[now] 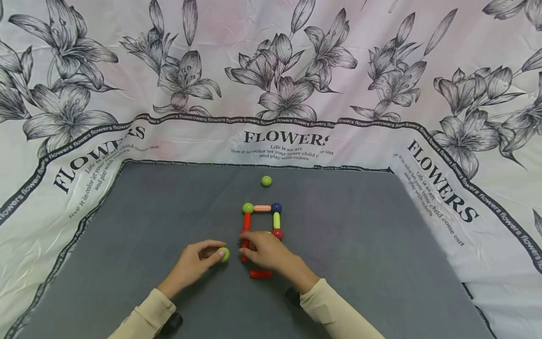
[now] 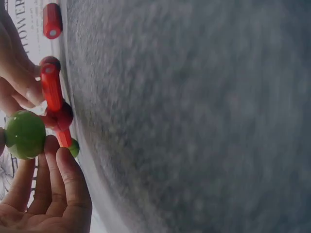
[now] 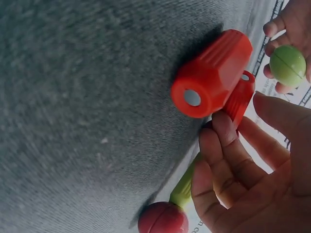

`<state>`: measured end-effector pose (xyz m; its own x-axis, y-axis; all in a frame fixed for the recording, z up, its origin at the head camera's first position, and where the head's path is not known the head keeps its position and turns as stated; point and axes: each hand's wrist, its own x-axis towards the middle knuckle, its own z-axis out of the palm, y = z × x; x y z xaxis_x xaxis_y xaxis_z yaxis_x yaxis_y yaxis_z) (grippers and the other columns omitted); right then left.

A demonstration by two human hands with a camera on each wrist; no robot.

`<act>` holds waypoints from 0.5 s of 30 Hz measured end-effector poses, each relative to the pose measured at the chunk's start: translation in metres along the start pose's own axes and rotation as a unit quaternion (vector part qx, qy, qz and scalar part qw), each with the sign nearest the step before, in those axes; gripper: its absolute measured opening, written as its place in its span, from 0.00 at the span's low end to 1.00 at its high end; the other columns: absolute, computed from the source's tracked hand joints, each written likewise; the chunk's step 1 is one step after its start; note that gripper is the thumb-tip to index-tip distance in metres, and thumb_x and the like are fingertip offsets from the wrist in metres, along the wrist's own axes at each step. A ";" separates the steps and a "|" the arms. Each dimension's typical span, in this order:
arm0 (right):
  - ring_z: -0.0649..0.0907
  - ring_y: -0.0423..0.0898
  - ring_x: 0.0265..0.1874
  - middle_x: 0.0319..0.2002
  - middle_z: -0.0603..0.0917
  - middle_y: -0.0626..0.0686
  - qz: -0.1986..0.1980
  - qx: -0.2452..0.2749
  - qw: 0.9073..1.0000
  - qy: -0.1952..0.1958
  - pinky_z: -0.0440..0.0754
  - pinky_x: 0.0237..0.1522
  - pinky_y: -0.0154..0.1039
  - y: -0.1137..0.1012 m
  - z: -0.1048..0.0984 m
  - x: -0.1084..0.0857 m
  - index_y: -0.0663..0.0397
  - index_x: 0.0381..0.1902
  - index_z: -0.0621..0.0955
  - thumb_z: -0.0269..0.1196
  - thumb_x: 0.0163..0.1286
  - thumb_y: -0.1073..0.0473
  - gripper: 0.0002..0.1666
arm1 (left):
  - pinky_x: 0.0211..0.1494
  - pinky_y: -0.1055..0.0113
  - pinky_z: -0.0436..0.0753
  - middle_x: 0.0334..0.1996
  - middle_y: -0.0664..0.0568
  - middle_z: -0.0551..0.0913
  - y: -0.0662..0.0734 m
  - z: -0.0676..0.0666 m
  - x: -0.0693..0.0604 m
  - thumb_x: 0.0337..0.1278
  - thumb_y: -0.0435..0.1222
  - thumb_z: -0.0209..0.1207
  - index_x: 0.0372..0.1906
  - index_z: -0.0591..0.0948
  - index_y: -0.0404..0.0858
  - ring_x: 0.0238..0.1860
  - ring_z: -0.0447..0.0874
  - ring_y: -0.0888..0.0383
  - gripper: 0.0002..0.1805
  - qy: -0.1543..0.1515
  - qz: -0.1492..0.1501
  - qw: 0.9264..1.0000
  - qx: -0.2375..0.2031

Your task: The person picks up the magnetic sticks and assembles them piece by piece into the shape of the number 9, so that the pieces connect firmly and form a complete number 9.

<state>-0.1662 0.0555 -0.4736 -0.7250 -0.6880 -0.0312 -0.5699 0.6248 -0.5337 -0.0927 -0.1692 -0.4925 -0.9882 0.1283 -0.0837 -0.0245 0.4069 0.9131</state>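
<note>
My left hand (image 1: 191, 264) pinches a green ball (image 1: 224, 254) between thumb and fingertips, left of the joined pieces; the left wrist view shows this ball (image 2: 25, 135) large. My right hand (image 1: 268, 252) has its thumb and fingers around the lower red rod (image 1: 244, 256), below another red rod (image 1: 247, 221). A green ball (image 1: 248, 208), a pink rod (image 1: 262, 208), a blue ball (image 1: 276, 207), a yellow-green rod (image 1: 276, 220) and a red ball (image 1: 277, 234) continue the shape. What lies under my right hand is partly hidden.
A separate red rod (image 1: 260, 274) lies just below my right hand. Another green ball (image 1: 266, 181) sits farther back on the grey surface (image 1: 360, 245). Flower-printed cloth (image 1: 283, 141) borders the back and both sides.
</note>
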 end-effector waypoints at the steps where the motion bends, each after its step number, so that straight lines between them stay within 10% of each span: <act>1: 0.71 0.35 0.21 0.24 0.76 0.44 -0.001 -0.002 1.000 -0.001 0.69 0.25 0.28 0.000 0.000 0.000 0.53 0.59 0.82 0.63 0.73 0.52 0.20 | 0.44 0.72 0.83 0.53 0.45 0.87 0.000 0.001 0.000 0.66 0.45 0.63 0.57 0.83 0.40 0.42 0.87 0.66 0.20 -0.001 -0.002 1.000 -0.001; 10: 0.70 0.34 0.20 0.25 0.77 0.45 -0.006 -0.011 1.000 -0.010 0.68 0.24 0.28 0.000 0.002 -0.001 0.53 0.57 0.83 0.62 0.73 0.53 0.19 | 0.42 0.72 0.82 0.51 0.44 0.87 -0.002 0.005 0.000 0.66 0.44 0.63 0.56 0.84 0.38 0.41 0.86 0.67 0.19 -0.004 0.006 1.000 -0.005; 15: 0.81 0.40 0.32 0.41 0.88 0.51 -0.025 -0.040 0.999 -0.009 0.83 0.42 0.35 0.000 0.001 -0.003 0.54 0.57 0.83 0.58 0.75 0.61 0.16 | 0.41 0.72 0.83 0.50 0.43 0.88 -0.001 0.006 -0.001 0.66 0.43 0.63 0.56 0.84 0.37 0.40 0.87 0.67 0.19 -0.011 0.020 1.000 -0.009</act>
<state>-0.1633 0.0571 -0.4743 -0.6889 -0.7246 -0.0216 -0.6345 0.6172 -0.4653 -0.0908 -0.1639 -0.4953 -0.9849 0.1639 -0.0565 0.0111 0.3848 0.9229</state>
